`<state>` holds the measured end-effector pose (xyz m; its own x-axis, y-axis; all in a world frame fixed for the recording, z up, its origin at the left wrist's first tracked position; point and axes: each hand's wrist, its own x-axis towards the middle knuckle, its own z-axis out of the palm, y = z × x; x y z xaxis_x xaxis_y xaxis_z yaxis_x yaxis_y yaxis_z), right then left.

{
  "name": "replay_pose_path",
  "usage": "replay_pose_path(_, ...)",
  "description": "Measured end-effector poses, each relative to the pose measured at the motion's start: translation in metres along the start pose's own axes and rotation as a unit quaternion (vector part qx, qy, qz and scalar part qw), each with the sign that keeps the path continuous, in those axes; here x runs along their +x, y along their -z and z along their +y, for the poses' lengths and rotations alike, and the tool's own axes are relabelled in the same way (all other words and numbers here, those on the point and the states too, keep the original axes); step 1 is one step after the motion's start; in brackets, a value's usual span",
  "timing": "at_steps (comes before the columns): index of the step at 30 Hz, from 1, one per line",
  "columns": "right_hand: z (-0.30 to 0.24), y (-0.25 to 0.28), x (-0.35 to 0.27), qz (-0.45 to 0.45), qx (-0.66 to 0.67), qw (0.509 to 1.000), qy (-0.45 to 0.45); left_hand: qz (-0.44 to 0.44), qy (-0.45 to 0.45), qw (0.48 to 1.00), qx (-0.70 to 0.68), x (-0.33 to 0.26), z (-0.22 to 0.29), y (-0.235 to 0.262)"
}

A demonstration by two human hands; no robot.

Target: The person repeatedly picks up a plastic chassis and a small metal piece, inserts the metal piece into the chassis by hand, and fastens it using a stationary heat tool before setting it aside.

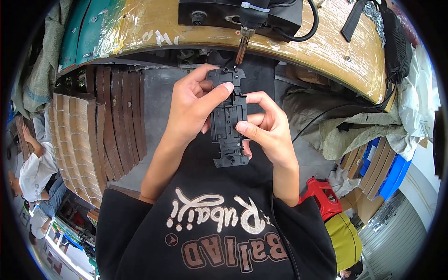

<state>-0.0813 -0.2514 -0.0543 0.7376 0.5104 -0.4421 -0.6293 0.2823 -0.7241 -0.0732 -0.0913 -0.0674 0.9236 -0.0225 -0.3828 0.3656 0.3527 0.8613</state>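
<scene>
Between both hands I hold a long black plastic chassis-like part point(227, 123), upright in front of my chest, its ribbed and moulded side showing. My left hand point(198, 100) grips its upper left edge, the thumb lying across the face. On the right edge, lower down, my right hand point(268, 123) pinches it between thumb and fingers. Just above the part's top end hangs the tip of an electric screwdriver point(247, 35) with a black body and a metal and copper-coloured nose. Whether the bit touches the part I cannot tell.
A black box point(289, 18) with a cable stands on the worn wooden workbench point(154, 32). Stacked brown divided trays point(74, 144) are at left. Right of me are a red stool point(322, 196), grey sacks point(350, 135) and blue bins point(396, 172). Another person point(37, 163) sits far left.
</scene>
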Motion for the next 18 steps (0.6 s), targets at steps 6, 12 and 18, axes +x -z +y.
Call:
replay_pose_path(6,-0.0004,0.0009,0.0018,0.003,0.0,1.0,-0.002,0.002,-0.029,0.999,-0.032,0.0004,0.0002,-0.0036)
replay_pose_path(12,0.0032,0.0054,0.0079,0.011,-0.015,1.0,-0.008,-0.005,-0.005,1.0,-0.013,0.0041,0.0016,-0.0009)
replay_pose_path(18,0.0005,0.0013,0.009,0.01,-0.014,1.0,0.002,-0.006,-0.01,1.0,-0.002,0.0063,0.005,0.0007)
